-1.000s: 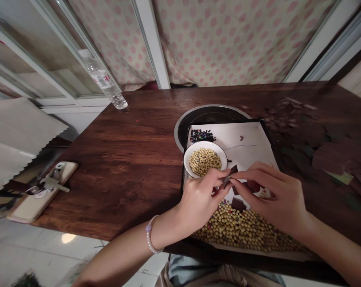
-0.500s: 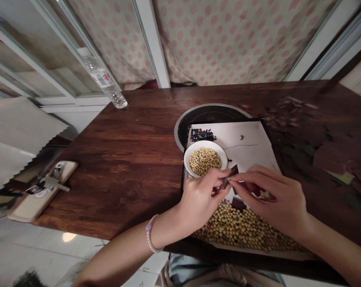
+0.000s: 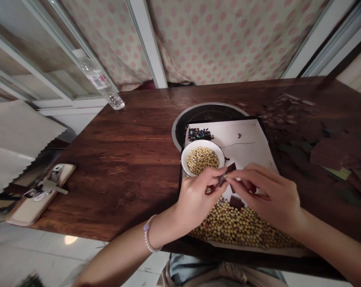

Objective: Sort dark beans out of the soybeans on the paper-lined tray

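My left hand [image 3: 195, 197] is closed, pinching a small dark brown square [image 3: 227, 173] that looks like folded sandpaper. Against it, my right hand [image 3: 267, 195] presses thumb and forefinger together around what appears to be a tiny pale bead [image 3: 225, 176], mostly covered by fingertips. Both hands are over a shallow white-lined tray [image 3: 243, 149]. Below them spreads a thick layer of yellowish round beads [image 3: 237, 227], with another dark brown square [image 3: 237, 202] at its upper edge. A white bowl [image 3: 184, 161] of similar beads stands by my left fingers.
Small black beads [image 3: 200, 134] sit in the tray's far left corner. Under the tray's far end is a round dark plate [image 3: 180, 129]. Brown and green scraps [image 3: 330, 155] cover the right. A plastic bottle [image 3: 101, 83] stands far left, and metal tools [image 3: 50, 184] lie on a board at left.
The view has shifted slightly. Both hands stay together over the tray; the brown square has turned a little, showing more of its face, and my right fingertips have moved slightly along it.
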A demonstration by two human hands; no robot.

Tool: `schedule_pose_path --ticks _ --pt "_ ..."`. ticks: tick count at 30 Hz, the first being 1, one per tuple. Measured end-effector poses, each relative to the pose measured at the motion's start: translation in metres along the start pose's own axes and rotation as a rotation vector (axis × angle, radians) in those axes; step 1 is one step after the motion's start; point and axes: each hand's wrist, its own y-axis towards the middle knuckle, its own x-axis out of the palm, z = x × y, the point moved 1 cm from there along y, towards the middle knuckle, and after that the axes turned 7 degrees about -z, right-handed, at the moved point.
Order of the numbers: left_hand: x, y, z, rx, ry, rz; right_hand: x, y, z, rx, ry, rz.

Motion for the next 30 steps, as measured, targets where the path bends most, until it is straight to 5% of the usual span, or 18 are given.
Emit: schedule_pose_path --ticks 30 --pt "-0.0004 -0.0010 -0.0029 -0.005 0.041 -0.045 0.0065 -0.0034 0.0022 -0.103 0.010 0.003"
